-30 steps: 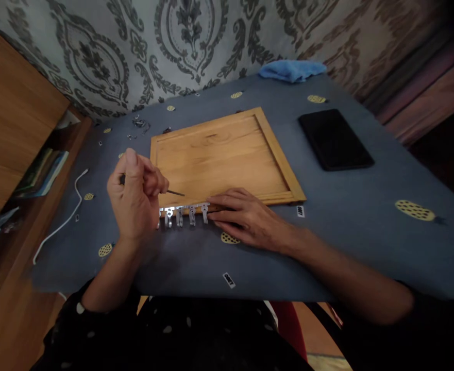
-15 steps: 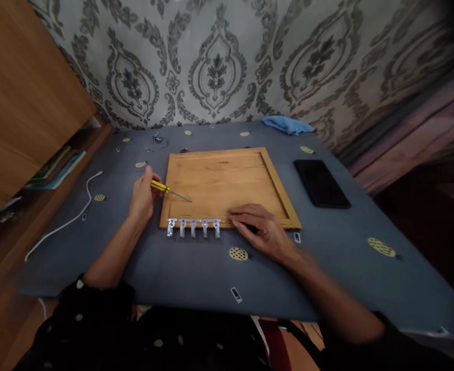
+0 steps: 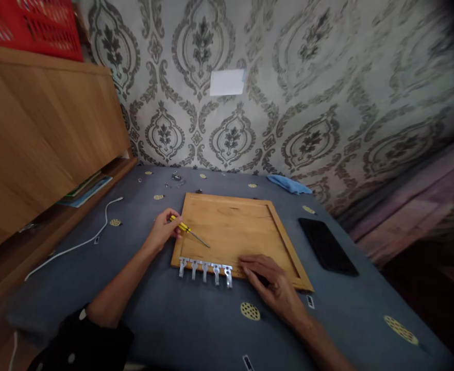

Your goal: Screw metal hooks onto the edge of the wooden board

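Note:
My left hand [image 3: 164,229], at the left side of a wooden framed board [image 3: 230,224], is closed around the yellow handle of a screwdriver [image 3: 186,228]. The screwdriver's shaft points right and down over the board, with its tip apart from the hooks. A row of several silvery hooks [image 3: 205,270] sits along the left part of the board's near edge. To the right of that row, my right hand [image 3: 271,283] rests on the near edge. Its fingers are stretched out, with the thumb a little apart, and nothing shows in them.
A black phone [image 3: 327,246] lies right of the board, and a blue cloth [image 3: 289,184] by the wall. A white cable [image 3: 101,229] runs along the left, beside a wooden cabinet [image 3: 52,113]. Small metal pieces [image 3: 176,178] lie at the back.
The view has tilted up, so more wall and a red basket show. My left hand has shifted slightly with the screwdriver; my right hand stays at the board's near edge.

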### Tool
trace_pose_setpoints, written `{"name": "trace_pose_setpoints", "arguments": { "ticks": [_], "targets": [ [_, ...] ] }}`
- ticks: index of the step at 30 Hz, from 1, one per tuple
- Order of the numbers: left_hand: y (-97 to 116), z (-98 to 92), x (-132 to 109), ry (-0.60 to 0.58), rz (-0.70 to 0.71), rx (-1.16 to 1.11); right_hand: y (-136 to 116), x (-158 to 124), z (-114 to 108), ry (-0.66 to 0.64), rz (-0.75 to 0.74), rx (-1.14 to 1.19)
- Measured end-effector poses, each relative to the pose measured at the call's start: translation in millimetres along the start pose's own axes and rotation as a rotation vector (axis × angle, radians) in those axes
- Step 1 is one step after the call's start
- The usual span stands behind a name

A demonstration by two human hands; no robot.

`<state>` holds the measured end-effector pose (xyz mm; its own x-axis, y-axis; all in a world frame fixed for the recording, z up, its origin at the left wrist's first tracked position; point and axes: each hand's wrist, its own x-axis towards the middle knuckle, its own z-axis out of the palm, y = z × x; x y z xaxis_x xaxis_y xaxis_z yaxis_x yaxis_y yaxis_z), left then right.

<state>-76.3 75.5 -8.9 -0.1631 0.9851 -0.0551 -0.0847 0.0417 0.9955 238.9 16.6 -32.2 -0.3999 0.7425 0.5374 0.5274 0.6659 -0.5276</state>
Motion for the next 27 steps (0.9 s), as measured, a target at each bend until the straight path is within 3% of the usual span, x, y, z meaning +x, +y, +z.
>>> {"name": "trace_pose_setpoints", "arguments": {
  "ticks": [9,18,22,27],
  "targets": [
    [-14.1,2.3,4.5,-0.158,-0.032,0.033,0.2,17.4,0.7,-0.144,0.089,-0.002],
    [-13.7,31.7,17.6,-0.299,0.152,0.168,1.9,43.9,7.4,0.004,0.188,0.004],
    [-15.1,30.0,28.4,-0.278,0.27,0.341,5.7,49.3,16.1,-0.018,0.193,0.032],
    [-15.4,6.8,50.8,-0.153,0.372,0.601,8.2,56.9,25.8,-0.082,0.179,0.041]
  ]
}}
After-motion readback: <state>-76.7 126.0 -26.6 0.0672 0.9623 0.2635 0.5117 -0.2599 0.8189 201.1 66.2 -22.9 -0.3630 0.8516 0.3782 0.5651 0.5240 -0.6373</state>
